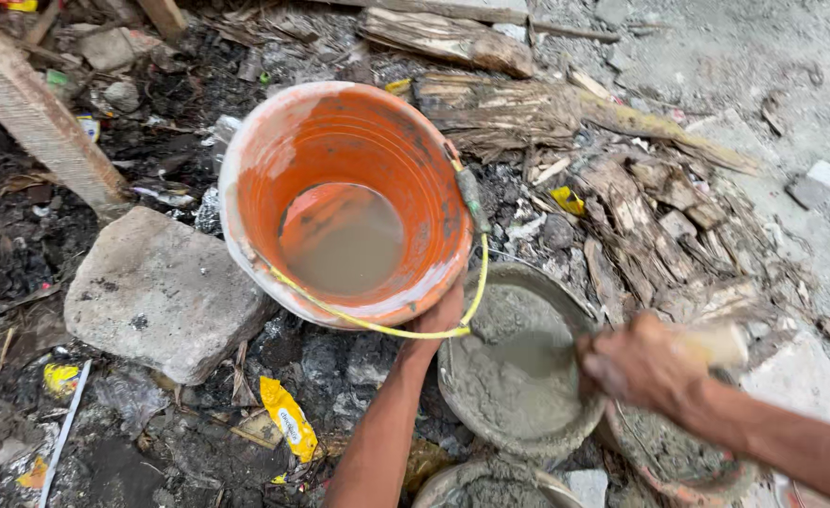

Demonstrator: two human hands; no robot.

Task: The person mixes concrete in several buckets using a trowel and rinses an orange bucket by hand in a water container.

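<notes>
My left hand (441, 315) grips the near rim of an orange bucket (274, 160), tilted toward me with muddy water pooled in its bottom. A yellow cord handle (391, 329) hangs off the bucket's rim. My right hand (636, 362), blurred, is closed around a pale wooden handle (716, 343) above a round metal pan (566, 292) that holds wet grey cement mix (509, 372). The tool's working end is hidden in the pan.
A large flat grey stone (156, 292) lies left of the bucket. Split rotten wood pieces (641, 207) and rubble lie behind the pan. A rough plank (34, 113) leans at the upper left. Yellow wrappers (288, 419) litter the dark ground. Another mortar-crusted pan (678, 461) sits at the lower right.
</notes>
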